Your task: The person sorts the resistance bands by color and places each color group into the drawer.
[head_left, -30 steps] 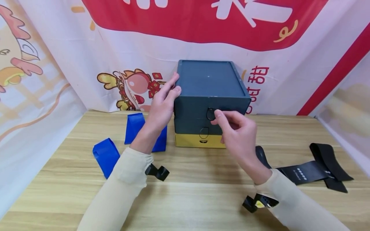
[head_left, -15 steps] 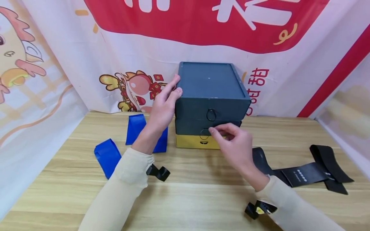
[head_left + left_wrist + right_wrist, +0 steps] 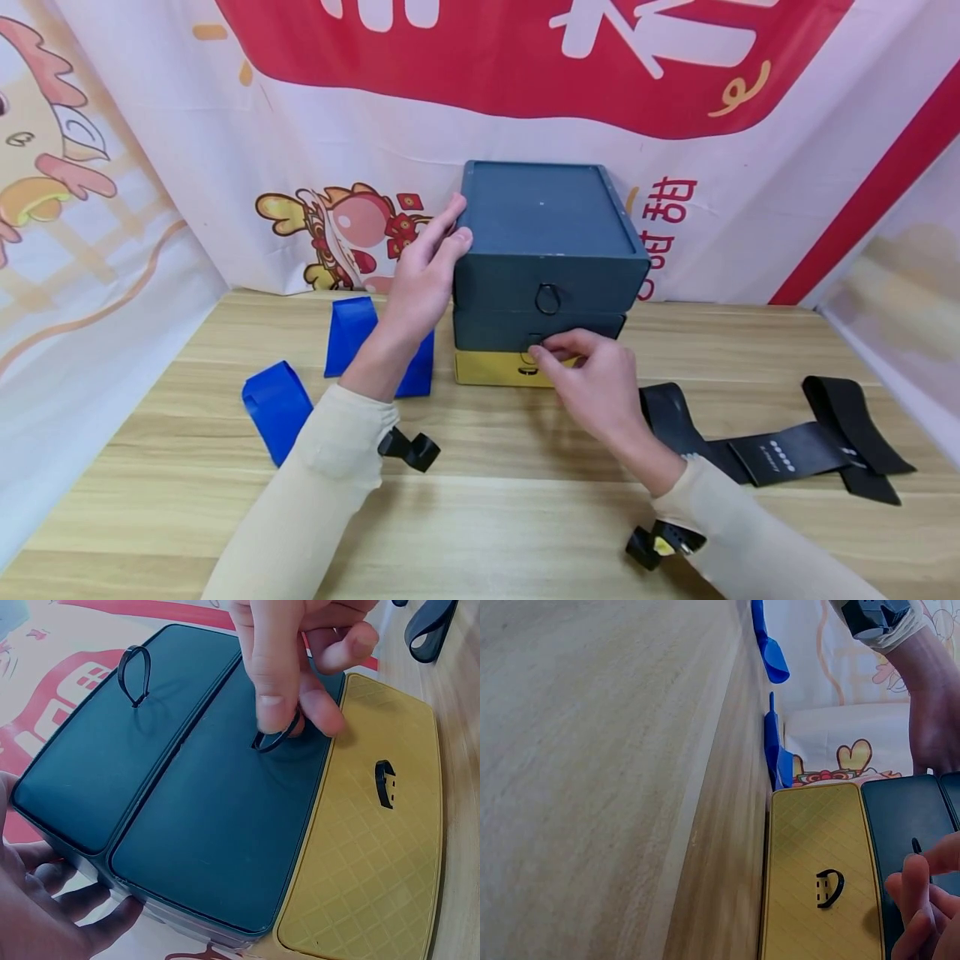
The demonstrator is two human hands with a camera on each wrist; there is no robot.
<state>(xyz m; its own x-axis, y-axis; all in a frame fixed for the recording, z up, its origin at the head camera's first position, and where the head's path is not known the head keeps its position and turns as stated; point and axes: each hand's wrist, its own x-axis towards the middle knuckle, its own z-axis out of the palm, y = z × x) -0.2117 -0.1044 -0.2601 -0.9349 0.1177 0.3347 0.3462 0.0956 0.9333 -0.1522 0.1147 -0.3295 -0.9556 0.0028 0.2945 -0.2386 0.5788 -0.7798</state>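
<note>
The right hand [image 3: 596, 383] has dropped from the ring of the upper drawer [image 3: 495, 283] to the black loop [image 3: 276, 742] on the middle drawer [image 3: 217, 817], while the left hand [image 3: 423, 279] has stayed at the left side of the stack. The right grip is closed in a pinch, thumb and finger meeting at that loop. The left hand's fingers lie along the side of the dark boxes, with the thumb by the upper front corner, in contact but wrapped round nothing. The middle drawer sits between the upper drawer and the yellow drawer [image 3: 352, 877], at the back of the wooden surface [image 3: 480, 533]; its front faces the person, its long axis running left to right, square to the line that leads out from the loop toward the person. From the right grip, the drawer lies directly beyond, away from the person, and the loop sits about midway along its front. The right hand is the nearer one, at the loop itself; the left is off at the end of that long axis, and a little higher. Blue pieces [image 3: 277, 412] lie to the left, black straps [image 3: 787, 454] to the right.
</note>
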